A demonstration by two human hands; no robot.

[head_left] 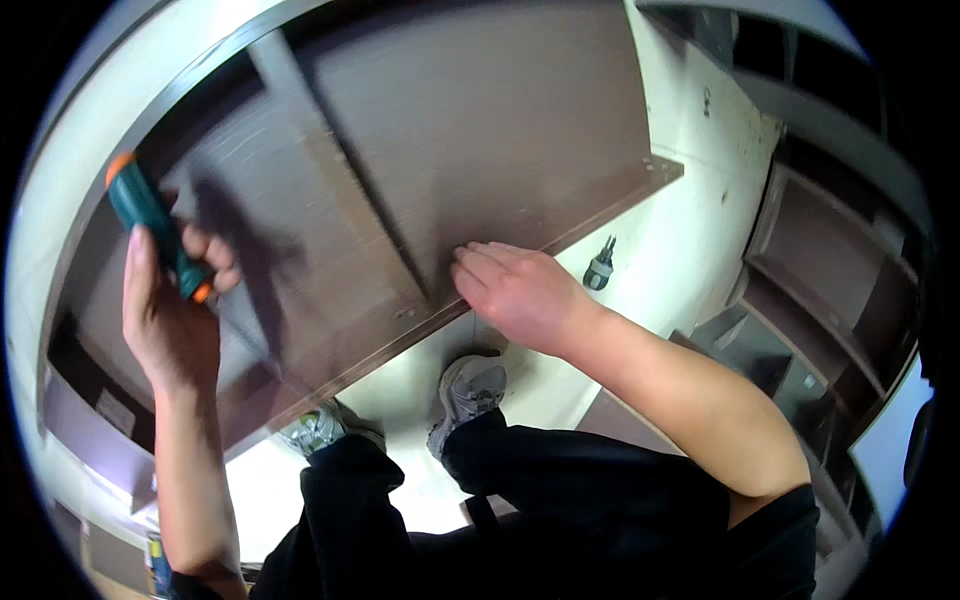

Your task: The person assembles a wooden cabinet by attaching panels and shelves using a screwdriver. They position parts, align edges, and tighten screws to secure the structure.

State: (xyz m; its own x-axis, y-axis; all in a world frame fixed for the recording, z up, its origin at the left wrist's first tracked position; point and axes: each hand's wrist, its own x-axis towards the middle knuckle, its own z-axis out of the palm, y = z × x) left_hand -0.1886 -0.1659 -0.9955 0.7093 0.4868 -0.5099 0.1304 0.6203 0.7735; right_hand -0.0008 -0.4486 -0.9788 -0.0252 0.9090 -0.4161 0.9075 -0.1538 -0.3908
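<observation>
A brown wooden cabinet (500, 120) lies on the floor before my feet, with a divider board (340, 180) running across its inside. My left hand (172, 335) is closed round a screwdriver (148, 215) with a dark green, orange-ended handle. Its long thin shaft, slightly blurred, points down and right toward the cabinet's near edge board (370, 358). Over that same edge, right of the divider, my right hand (520, 295) is bent with its fingers together, gripping the board; the thumb is hidden.
A small grey-and-black tool with a pronged tip (599, 268) lies on the pale floor (690, 230) right of the cabinet. More brown furniture pieces (825, 270) stand at the right. My shoes (470, 390) are close to the near edge.
</observation>
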